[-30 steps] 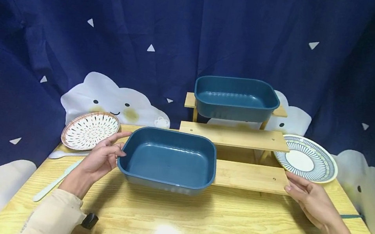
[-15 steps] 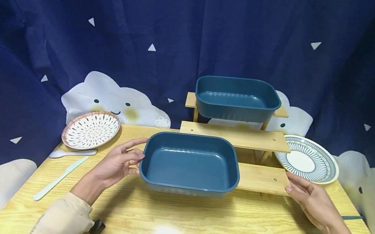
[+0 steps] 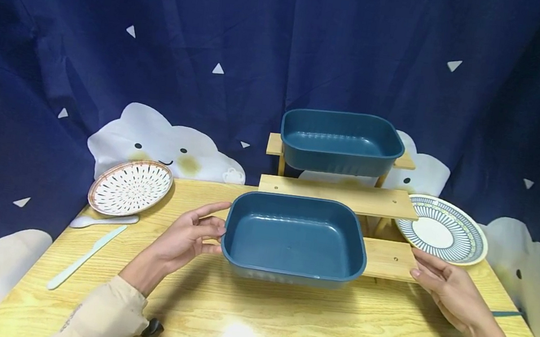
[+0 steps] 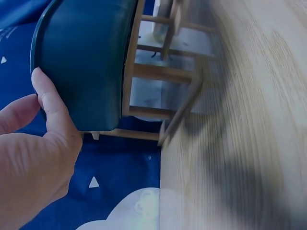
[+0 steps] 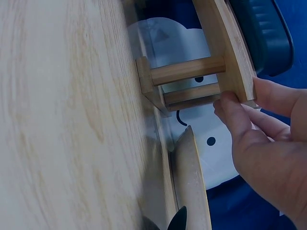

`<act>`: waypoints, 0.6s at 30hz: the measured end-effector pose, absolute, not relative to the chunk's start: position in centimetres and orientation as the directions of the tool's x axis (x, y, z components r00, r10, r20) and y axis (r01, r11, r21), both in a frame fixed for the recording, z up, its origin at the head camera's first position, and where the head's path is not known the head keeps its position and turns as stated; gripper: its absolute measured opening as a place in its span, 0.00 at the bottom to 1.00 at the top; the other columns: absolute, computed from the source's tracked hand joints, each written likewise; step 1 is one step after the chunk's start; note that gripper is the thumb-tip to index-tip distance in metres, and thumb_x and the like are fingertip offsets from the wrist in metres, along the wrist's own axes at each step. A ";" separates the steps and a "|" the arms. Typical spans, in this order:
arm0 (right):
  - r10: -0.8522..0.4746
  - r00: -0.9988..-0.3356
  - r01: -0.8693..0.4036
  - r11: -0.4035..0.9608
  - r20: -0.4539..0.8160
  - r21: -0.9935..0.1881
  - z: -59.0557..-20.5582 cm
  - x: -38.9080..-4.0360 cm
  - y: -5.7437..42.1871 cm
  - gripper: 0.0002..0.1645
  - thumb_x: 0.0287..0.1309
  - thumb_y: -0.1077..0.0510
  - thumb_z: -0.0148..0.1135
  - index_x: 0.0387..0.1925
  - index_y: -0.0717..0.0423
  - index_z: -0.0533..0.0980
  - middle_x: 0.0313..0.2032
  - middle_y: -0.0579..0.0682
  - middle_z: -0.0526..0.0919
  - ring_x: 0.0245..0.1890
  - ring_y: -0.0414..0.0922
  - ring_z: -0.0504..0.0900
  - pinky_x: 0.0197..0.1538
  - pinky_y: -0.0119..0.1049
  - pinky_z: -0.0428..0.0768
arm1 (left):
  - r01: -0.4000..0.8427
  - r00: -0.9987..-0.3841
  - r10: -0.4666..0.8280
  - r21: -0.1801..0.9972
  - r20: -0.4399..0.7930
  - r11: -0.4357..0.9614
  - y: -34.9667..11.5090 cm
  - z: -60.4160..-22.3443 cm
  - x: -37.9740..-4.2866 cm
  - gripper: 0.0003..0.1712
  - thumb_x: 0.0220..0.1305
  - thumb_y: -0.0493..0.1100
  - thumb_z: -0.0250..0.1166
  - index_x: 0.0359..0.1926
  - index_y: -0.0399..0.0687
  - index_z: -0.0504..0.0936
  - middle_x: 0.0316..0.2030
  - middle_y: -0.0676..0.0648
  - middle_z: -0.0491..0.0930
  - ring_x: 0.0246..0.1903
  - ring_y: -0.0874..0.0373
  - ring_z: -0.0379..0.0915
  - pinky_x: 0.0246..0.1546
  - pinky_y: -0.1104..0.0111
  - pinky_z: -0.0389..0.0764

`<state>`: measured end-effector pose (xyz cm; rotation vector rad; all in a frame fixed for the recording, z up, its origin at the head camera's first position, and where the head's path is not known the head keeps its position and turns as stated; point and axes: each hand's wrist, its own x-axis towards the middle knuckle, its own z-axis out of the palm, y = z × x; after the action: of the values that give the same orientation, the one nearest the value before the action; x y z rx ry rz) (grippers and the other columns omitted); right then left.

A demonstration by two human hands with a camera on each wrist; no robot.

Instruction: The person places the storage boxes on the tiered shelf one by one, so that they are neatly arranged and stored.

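Observation:
My left hand pinches the left end of a deep teal rectangular tub, thumb and finger at its rim. The tub overlaps the lowest board of a tiered wooden rack in the head view. Close up in the left wrist view, the tub's side stands over the rack's frame. My right hand grips the right end of that lowest board, thumb and fingers on opposite faces. A second teal tub sits on the rack's top tier, above the bare middle board.
A brown-rimmed speckled plate lies at the back left, with a pale spoon and a pale green knife before it. Right of the rack is a blue-patterned plate; a dark green utensil lies near the table's right edge.
My left hand has carried the front tub to the right, so it covers more of the lowest board. The right hand has stayed at the board's end.

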<state>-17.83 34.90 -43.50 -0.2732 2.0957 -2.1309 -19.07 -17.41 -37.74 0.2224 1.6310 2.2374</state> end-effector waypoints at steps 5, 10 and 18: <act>-0.223 -0.974 -0.029 -0.029 0.034 -0.999 -43.5 -17.9 34.8 0.40 0.71 0.71 0.55 0.72 0.84 0.44 0.55 0.29 0.77 0.55 0.24 0.75 0.54 0.20 0.75 | -0.196 -0.917 0.392 0.944 -0.081 -0.264 -16.7 -37.6 -19.1 0.38 0.68 0.26 0.57 0.77 0.39 0.56 0.37 0.49 0.77 0.33 0.58 0.76 0.40 0.62 0.85; -0.236 -0.970 -0.043 -0.065 0.058 -0.997 -43.6 -17.9 34.8 0.38 0.70 0.72 0.54 0.72 0.82 0.48 0.56 0.31 0.79 0.56 0.26 0.76 0.55 0.22 0.75 | -0.203 -0.912 0.401 0.942 -0.083 -0.268 -15.4 -37.7 -19.3 0.39 0.68 0.25 0.57 0.77 0.39 0.57 0.37 0.49 0.77 0.33 0.58 0.76 0.38 0.64 0.86; -0.231 -0.972 -0.041 -0.046 0.051 -0.998 -43.8 -17.9 35.1 0.38 0.70 0.71 0.56 0.72 0.80 0.50 0.56 0.30 0.77 0.56 0.24 0.75 0.55 0.21 0.75 | -0.202 -0.914 0.399 0.934 -0.072 -0.295 -13.5 -38.0 -19.4 0.38 0.68 0.26 0.57 0.77 0.37 0.57 0.37 0.49 0.75 0.33 0.59 0.75 0.37 0.65 0.85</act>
<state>-17.92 35.05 -43.76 -0.2988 2.0723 -2.1604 -19.36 -13.49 -37.97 0.2457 1.5841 2.2510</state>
